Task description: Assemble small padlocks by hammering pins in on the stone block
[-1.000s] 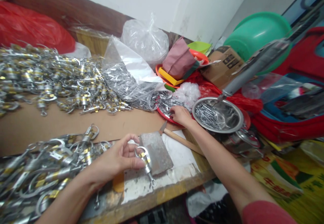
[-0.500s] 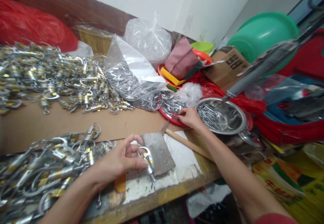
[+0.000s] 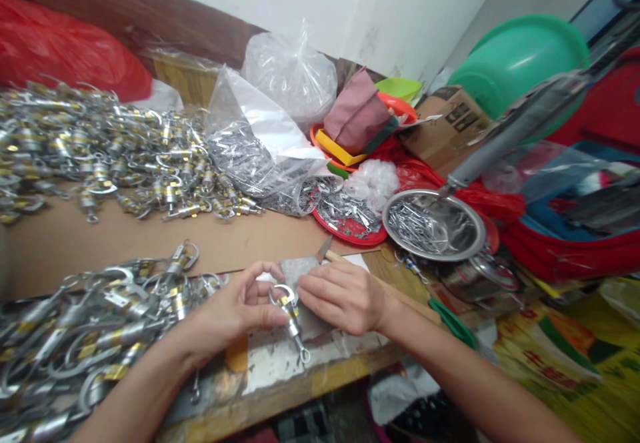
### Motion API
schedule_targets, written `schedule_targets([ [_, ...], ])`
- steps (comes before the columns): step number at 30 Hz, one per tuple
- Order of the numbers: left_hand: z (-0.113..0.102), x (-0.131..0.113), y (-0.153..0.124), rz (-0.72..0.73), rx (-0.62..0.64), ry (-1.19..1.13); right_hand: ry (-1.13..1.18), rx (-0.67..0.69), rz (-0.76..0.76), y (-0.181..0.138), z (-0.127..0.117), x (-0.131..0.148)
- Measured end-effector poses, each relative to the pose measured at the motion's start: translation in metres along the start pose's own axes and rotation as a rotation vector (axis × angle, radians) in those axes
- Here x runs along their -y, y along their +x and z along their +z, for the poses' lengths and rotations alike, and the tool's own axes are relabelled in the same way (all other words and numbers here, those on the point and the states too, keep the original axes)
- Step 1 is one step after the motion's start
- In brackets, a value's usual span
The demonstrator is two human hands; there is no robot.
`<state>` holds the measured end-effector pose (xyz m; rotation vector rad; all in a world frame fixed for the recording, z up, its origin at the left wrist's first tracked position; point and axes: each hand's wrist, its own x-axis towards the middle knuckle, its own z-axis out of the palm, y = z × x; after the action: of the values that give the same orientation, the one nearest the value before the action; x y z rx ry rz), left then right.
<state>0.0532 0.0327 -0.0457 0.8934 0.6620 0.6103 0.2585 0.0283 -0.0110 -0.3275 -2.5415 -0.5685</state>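
Note:
My left hand (image 3: 237, 313) is closed around a metal hook fitting (image 3: 293, 326), gripping it between thumb and fingers. The fitting has a curved hook on top, a brass-coloured part in the middle and a shank ending in a small ring at the bottom. Just right of the hook is my right hand (image 3: 345, 296), its fingers pressed together and their tips close to the fitting. Whatever those fingers hold, if anything, is hidden. Both hands are above a grey metal block (image 3: 296, 267) near the table's front edge. A wooden-handled hammer (image 3: 324, 249) lies behind my right hand.
Similar fittings are heaped at the front left (image 3: 115, 323) and back left (image 3: 100, 143). A red tray (image 3: 345, 233) holds small metal pieces, beside a clear bag (image 3: 250, 163) of more. A steel bowl (image 3: 480, 229) contains metal pins. Green-handled scissors (image 3: 453, 323) lie at right.
My right hand has come back from the red tray, moving left and toward me, to beside the fitting. My left hand still grips the fitting in nearly the same place.

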Motion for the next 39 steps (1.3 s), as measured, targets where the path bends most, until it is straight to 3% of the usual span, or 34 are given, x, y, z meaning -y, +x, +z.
schedule_targets([
  [4, 0.001, -0.001, 0.001, 0.002, 0.005, -0.008, 0.012, 0.033, -0.22, 0.002, 0.004, -0.016],
  [8, 0.002, -0.003, 0.001, 0.003, -0.003, -0.013, 0.027, 0.067, -0.308, 0.0, 0.008, -0.022],
  [17, 0.002, -0.002, 0.001, -0.006, -0.024, -0.018, -0.062, 0.217, 0.003, -0.007, -0.012, 0.012],
  [19, 0.003, -0.002, 0.0, -0.013, -0.027, -0.006, -0.078, 0.187, 0.197, -0.018, -0.012, 0.013],
  [21, 0.003, -0.003, -0.001, -0.017, -0.019, 0.009, -0.089, 0.213, 0.554, -0.038, -0.008, 0.009],
  [23, 0.003, -0.004, -0.001, -0.017, -0.01, 0.017, -0.092, 0.364, 0.894, -0.062, -0.003, 0.005],
  [26, 0.002, -0.005, -0.001, -0.015, -0.016, 0.021, -0.019, 0.571, 1.105, -0.087, -0.003, 0.003],
  [30, 0.002, -0.006, 0.0, -0.007, -0.017, 0.023, 0.093, 0.323, 1.122, -0.08, -0.025, 0.011],
  [36, 0.003, -0.006, -0.001, -0.008, -0.038, 0.025, 0.21, 0.041, 0.858, -0.038, -0.064, 0.031],
  [39, 0.003, -0.005, -0.001, -0.005, -0.042, 0.025, 0.225, 0.066, 0.793, -0.032, -0.064, 0.042],
])
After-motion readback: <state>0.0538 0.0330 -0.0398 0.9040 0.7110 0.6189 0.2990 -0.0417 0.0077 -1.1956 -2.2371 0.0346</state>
